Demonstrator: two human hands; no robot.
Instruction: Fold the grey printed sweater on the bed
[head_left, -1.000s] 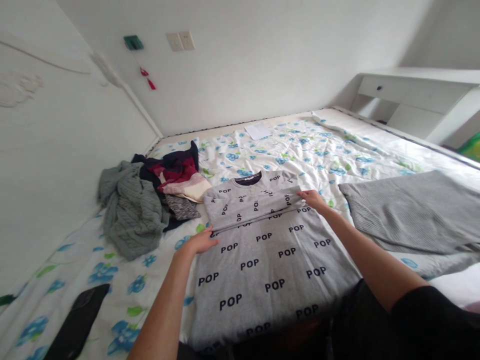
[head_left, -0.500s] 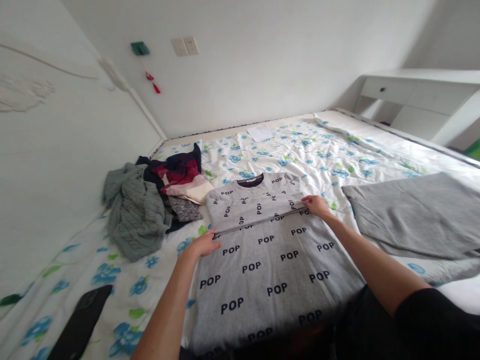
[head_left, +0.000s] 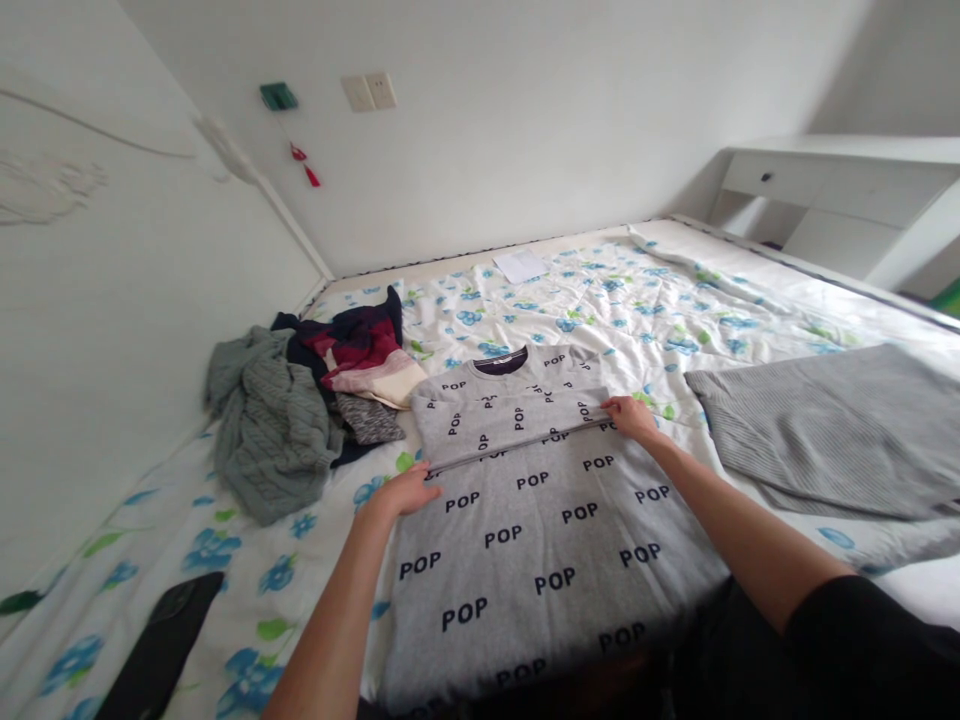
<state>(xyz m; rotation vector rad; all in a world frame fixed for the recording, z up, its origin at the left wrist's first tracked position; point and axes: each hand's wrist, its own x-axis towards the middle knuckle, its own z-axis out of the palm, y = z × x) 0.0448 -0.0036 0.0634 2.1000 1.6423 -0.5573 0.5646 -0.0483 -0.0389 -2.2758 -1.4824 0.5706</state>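
Observation:
A grey sweater (head_left: pixel 499 560) printed with black "POP" lettering lies spread on the bed, its collar pointing away from me. One sleeve (head_left: pixel 502 425) is laid crosswise over the chest, below the neckline. At the sleeve's right end my right hand (head_left: pixel 631 415) pinches the fabric between thumb and fingertips. My left hand (head_left: pixel 409 490) is at the opposite end, its fingertips on the sleeve's lower edge at the sweater's left side and its thumb lying over the body. The sweater's bottom part drops into shadow near my lap.
Left of the sweater is a heap with a green cable-knit garment (head_left: pixel 274 425) and a dark red one (head_left: pixel 371 345). A ribbed grey garment (head_left: pixel 832 425) lies at right. A black phone (head_left: pixel 161 645) rests front left, a white paper (head_left: pixel 520 266) farther back. Walls border the bed.

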